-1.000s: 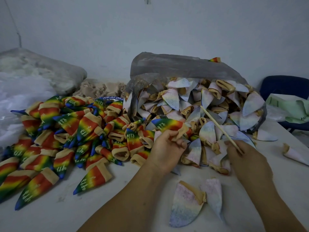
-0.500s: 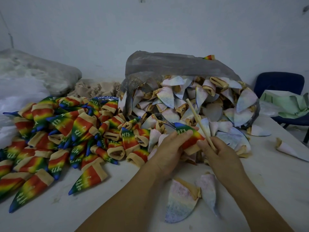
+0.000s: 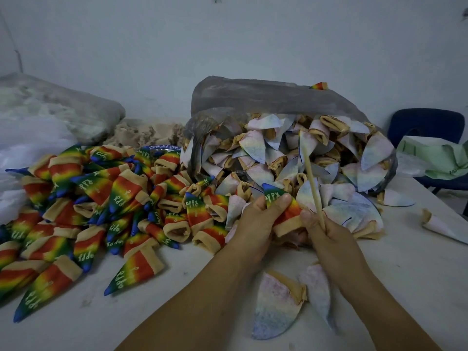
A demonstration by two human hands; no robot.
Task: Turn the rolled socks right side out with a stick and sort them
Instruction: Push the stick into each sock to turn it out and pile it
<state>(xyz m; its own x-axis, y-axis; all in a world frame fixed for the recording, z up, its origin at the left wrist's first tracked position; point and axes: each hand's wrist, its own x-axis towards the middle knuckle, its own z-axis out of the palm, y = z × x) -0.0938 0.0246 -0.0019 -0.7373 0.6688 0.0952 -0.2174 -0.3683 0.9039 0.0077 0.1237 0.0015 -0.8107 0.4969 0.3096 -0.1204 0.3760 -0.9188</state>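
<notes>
Rainbow sock (image 3: 283,209) gripped by left hand (image 3: 255,224); right hand (image 3: 326,231) pinching stick (image 3: 313,188)

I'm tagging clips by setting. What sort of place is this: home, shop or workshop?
Probably a small sock workshop or finishing room: a big plastic bag spills dozens of pale inside-out socks, a heap of matching rainbow socks lies on the plain worktable, and the wall behind is bare.

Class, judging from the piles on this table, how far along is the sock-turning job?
Done: a heap of rainbow socks lies on the left. In hand: the left hand grips one turned sock, the right hand the stick. Left: pale inside-out socks spilling from the plastic bag, many more.
</notes>
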